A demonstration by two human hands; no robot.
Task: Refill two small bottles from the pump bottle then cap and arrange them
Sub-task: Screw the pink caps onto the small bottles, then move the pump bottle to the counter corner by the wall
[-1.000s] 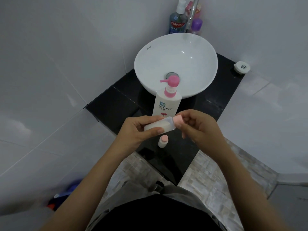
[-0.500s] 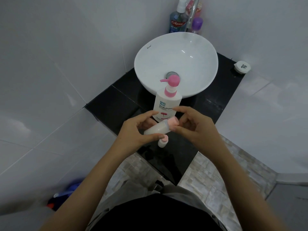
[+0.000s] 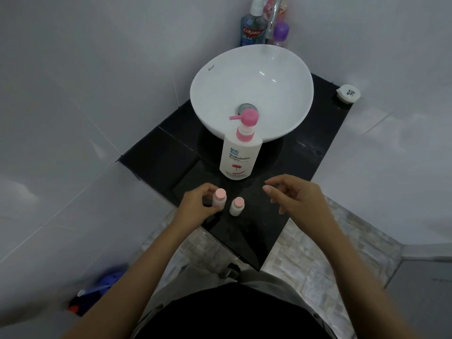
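The left hand [image 3: 195, 204] is now setting the small white pink-capped bottle [image 3: 219, 197] upright on the black counter [image 3: 288, 167], beside its twin bottle [image 3: 236, 206]; the right hand [image 3: 293, 194] is hovering apart, fingers loose

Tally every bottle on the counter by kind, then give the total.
Small bottles with pink caps: 2
Pump bottle: 1
Bottles behind the basin: at least 3, one Colgate mouthwash, one purple-capped, one partly hidden
Total: 6, possibly more
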